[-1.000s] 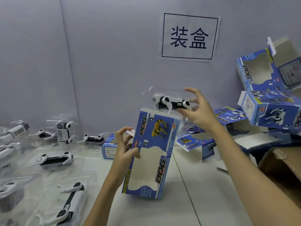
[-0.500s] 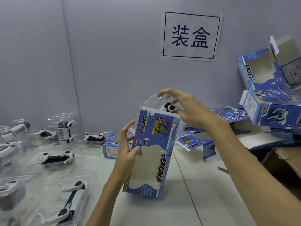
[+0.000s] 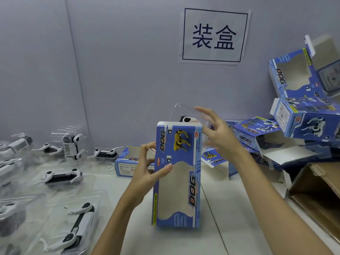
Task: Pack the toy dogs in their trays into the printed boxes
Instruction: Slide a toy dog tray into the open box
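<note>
Trayed toy dogs point(image 3: 62, 176) lie left of the upright box point(image 3: 176, 173), piled boxes point(image 3: 301, 118) right.

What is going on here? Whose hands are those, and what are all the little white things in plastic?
A person wears a camera on their head, so you see their own two hands from above. The left hand holds a tall blue box standing upright on the table. The right hand is open beside a clear tray with a toy dog sticking out of the box's top. The white things at the left are more toy dogs in trays. Other blue boxes are piled at the right.
</note>
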### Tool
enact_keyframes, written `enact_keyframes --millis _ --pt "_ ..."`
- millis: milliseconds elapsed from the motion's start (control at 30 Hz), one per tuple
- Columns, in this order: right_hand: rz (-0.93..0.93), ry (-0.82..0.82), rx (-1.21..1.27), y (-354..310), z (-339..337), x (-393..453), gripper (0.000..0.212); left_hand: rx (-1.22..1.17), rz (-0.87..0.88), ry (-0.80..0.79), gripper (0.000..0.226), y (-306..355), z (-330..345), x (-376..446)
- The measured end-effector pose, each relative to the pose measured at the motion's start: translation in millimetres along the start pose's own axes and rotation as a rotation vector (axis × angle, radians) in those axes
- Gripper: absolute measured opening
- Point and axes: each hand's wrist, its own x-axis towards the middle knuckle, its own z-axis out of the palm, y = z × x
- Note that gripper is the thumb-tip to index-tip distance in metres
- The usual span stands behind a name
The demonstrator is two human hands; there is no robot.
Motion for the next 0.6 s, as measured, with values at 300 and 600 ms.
enact_keyframes --millis 300,600 --pt "0.162 0.325 0.444 64 52 -49 0.055 -0.114 -0.062 -0.119 0.064 -2 -4 0" --pt "0.161 0.25 0.505 75 77 -58 0.087 -0.082 -0.126 -0.081 0.058 -10 1 2"
